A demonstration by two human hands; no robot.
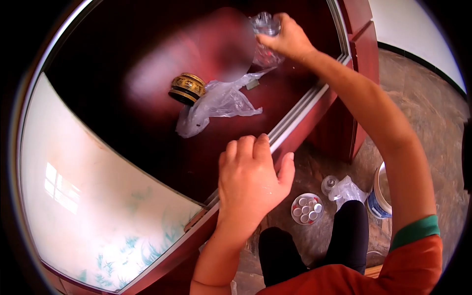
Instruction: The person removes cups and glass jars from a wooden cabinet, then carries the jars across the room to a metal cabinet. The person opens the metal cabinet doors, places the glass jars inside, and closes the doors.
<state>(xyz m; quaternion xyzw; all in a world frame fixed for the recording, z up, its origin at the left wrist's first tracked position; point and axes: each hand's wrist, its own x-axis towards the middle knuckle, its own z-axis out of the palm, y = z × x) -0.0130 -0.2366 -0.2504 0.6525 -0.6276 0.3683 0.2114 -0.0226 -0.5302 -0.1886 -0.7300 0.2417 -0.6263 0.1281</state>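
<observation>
My right hand [285, 38] reaches into the dark red cabinet and is closed on a clear glass cup [265, 24] near the back right. Just below it, a clear, glassy shape [266, 55] shows on the cabinet floor; I cannot make out its kind. My left hand [250, 179] lies over the cabinet's front rail, thumb apart, with nothing in it. Beyond its fingers lie a crumpled clear plastic bag [221, 101] and a black and gold round pot [188, 88], tilted on its side against the bag.
A white sliding panel [98, 196] with leaf patterns covers the cabinet's left. Metal tracks [300, 113] edge the front. On the floor are a plate of small white cups [307, 209], a glass lid [330, 184], a plastic bag [348, 191] and a bucket [379, 196].
</observation>
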